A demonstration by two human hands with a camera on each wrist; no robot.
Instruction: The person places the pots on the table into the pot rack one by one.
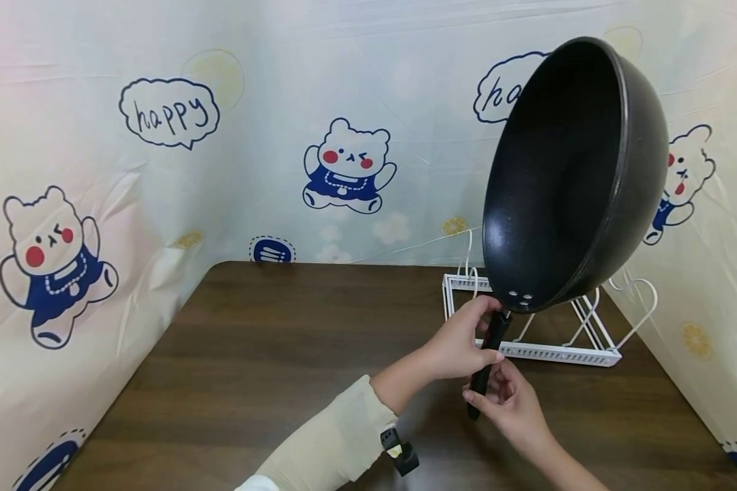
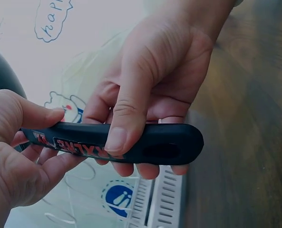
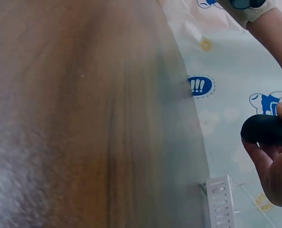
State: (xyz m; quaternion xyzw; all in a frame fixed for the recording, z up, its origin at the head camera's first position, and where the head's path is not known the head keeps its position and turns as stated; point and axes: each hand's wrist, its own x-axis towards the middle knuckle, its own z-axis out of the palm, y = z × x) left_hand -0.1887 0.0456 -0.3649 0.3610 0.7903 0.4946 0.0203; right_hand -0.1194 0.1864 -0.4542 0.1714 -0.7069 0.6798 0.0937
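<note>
A deep black wok (image 1: 565, 177) is held up in the air at the right, tilted so that its dark inside faces left and its handle points down. My left hand (image 1: 457, 344) grips the black handle (image 1: 495, 331) just below the bowl. Lower down, my right hand (image 1: 518, 406) pinches the handle near its end. In the left wrist view, the right thumb (image 2: 124, 118) presses on the handle beside its red lettering, with fingers underneath. Only the rounded handle end (image 3: 262, 129) shows in the right wrist view.
Behind the hands, a white wire rack (image 1: 559, 353) with upright loops stands on the dark wooden table (image 1: 295, 341), partly hidden by the wok. A printed cloth (image 1: 252, 184) with cartoon bears hangs around the table's back and sides.
</note>
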